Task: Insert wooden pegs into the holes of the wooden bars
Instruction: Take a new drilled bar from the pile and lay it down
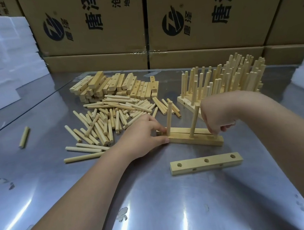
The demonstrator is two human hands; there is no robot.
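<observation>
2 hands: left hand (145,134), right hand (216,116). 2 upright pegs (170,116) visible in worked bar (196,140). 1 empty bar (191,166), 3 top holes. 1 stray peg (24,137). Heaps of loose pegs (107,122) and stacked bars (115,85): uncounted

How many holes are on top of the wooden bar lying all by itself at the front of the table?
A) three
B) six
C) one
A: the lone bar shows three round holes in a row along its top face, all with no pegs in them.
</observation>
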